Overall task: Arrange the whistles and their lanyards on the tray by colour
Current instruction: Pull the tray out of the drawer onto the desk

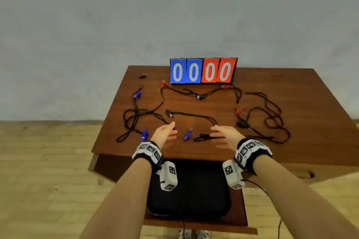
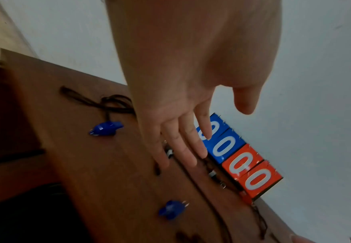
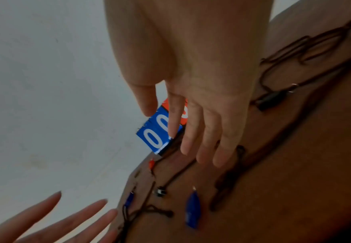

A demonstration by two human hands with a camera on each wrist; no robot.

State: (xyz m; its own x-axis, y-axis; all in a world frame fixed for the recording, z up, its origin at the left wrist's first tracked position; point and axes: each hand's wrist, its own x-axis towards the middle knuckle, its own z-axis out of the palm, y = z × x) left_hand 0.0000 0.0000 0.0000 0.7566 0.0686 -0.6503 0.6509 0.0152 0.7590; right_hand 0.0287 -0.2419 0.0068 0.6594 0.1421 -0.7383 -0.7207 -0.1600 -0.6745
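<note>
**Empty hands poised over scattered whistles**

Both hands hover above the counter (image 1: 291, 141) with fingers spread wide and holding nothing: the left hand (image 1: 165, 134) just beside a loose blue whistle (image 1: 187, 135), the right hand (image 1: 223, 136) over a bunched black lanyard (image 1: 206, 137). Red whistles (image 1: 162, 84) lie further back near the scoreboard (image 1: 203, 71). The black tray (image 1: 194, 209) waits below the counter edge, probably kept close for sorting.

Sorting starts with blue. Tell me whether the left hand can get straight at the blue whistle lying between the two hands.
Probably yes. The left hand hovers open and empty just beside that blue whistle, which lies bare on the table with nothing over it.
</note>
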